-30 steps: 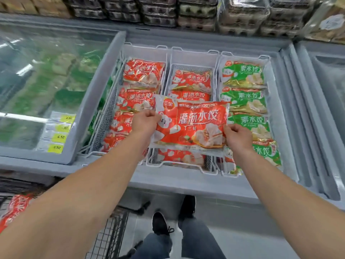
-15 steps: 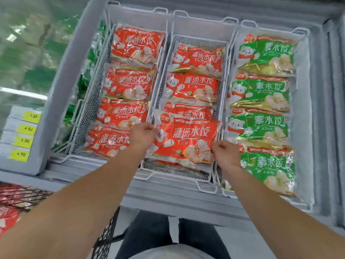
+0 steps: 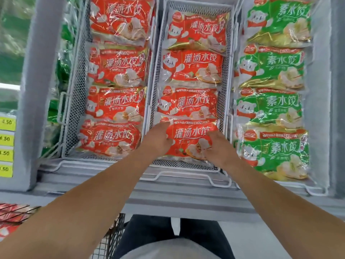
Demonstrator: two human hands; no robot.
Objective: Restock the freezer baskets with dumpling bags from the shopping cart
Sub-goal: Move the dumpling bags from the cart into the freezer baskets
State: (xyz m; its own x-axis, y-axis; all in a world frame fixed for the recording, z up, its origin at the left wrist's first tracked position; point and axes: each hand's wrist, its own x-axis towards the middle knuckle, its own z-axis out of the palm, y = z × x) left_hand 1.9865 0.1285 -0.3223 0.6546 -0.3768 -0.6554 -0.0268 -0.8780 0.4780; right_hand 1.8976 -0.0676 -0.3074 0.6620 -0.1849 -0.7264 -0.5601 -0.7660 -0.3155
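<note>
Forearms reach up from the bottom of the view, one from 7 o'clock and one from 5 o'clock, meeting over the near end of a chest freezer. Below them, at 6 o'clock, are dark trousers and a grey shirt hem. At 8 o'clock the wire shopping cart shows at the edge, with red dumpling bags in it. Past the freezer's grey front rim, the left hand and right hand both rest on the nearest red bag, which lies flat at the front of the middle basket. The left hand's fingers curl onto the bag's left edge and the right hand's fingers curl over its right side; how firmly either one grips cannot be told. Beyond it, toward 12 o'clock, three more red bags lie in a row in the same basket. The left basket, at 10 o'clock, holds four red bags. The right basket, at 2 o'clock, holds four green bags. Yellow price tags sit at 9 o'clock on the freezer frame.
</note>
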